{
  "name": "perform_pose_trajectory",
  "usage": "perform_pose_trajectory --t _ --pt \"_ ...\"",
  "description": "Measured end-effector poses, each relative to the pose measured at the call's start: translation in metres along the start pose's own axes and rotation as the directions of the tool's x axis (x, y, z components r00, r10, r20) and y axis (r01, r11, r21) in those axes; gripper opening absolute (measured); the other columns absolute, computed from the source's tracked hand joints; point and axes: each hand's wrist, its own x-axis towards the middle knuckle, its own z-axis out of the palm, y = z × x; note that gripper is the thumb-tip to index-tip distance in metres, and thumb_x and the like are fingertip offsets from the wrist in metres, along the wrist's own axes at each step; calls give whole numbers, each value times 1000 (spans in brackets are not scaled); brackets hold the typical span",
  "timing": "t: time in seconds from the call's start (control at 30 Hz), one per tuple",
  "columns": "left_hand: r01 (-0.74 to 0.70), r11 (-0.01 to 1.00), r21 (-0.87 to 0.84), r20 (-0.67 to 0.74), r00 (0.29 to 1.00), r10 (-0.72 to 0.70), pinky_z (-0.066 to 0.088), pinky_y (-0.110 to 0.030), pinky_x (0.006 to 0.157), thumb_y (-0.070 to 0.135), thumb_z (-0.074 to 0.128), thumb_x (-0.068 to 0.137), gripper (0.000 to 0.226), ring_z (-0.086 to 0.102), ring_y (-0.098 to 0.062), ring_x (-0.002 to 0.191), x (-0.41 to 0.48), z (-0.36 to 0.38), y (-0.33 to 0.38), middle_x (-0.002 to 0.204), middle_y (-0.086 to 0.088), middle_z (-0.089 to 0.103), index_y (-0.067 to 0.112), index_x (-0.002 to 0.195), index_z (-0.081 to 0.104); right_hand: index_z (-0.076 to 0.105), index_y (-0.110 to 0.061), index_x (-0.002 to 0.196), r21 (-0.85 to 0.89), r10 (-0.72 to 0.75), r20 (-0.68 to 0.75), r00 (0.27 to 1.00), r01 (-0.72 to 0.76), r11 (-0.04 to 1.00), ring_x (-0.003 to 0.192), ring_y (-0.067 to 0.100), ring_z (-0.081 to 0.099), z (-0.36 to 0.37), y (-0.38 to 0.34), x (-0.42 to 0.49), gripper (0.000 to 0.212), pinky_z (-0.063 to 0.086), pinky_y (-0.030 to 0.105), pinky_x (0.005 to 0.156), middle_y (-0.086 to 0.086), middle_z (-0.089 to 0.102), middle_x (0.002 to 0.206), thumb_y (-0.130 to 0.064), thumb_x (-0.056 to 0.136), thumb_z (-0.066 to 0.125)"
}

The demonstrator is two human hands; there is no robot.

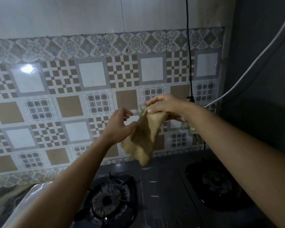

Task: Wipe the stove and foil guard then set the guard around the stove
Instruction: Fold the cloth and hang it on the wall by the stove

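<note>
Mid-frame, my right hand [167,106] gripped the tan cloth [144,135] above the stove [163,191]; left hand [120,125] pinched its edge.

A tan cloth [143,137], a dark grey stove [163,186], brown-and-white checkered wall tiles [72,96].

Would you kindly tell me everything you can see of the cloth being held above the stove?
The cloth is tan, soft and crumpled, seemingly thin fabric, a little blurred. It hangs in loose folds in the air above the dark stove, touching neither the stove nor the tiled wall. The right hand pinches its top edge, and the left hand touches its left side. Its lower end dangles free between the two burners.
</note>
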Motion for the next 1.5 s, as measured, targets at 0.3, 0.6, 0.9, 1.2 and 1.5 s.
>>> perform_pose_trajectory --t 0.3,0.6,0.9,1.2,1.5 --pt "-66 985 -156 71 994 78 58 -31 78 38 74 80 31 63 -7 92 -19 56 -11 99 8 66 24 102 57 66 -3 110 69 218 -166 962 -209 975 76 18 71 14 -1 40 24 63 29 66 14 71 101 1 86 67" --pt "112 994 3 137 984 -112 51 -21 70 21 62 89 3 63 -6 83 46 38 -20 88 6 66 22 90 65 62 -16 126 -352 42 -14 999 -44 935 100 20 68 4 70 40 52 56 39 85 9 66 120 -54 90 64" --pt "42 934 354 279 949 -148 43 -26 71 28 71 83 7 57 -14 85 113 34 -17 82 7 58 26 80 65 61 -24 102 -87 -160 -178 971 147 985 87 17 67 54 121 77 11 55 30 68 -2 69 96 -33 96 63" --pt "276 956 98 517 807 -287 48 -22 57 20 75 83 19 64 -5 60 125 52 -59 93 -5 72 12 96 64 68 -31 103 -226 -37 61 997 50 973 106 15 62 -8 154 129 14 53 41 92 -6 65 117 -34 90 71" --pt "42 995 92 141 989 -55 50 -26 67 12 61 88 8 63 -12 83 154 94 -88 95 3 64 17 91 55 65 -27 105 -184 -127 -221 967 86 979 96 10 61 -11 167 184 17 54 26 75 -7 62 104 -19 91 66"
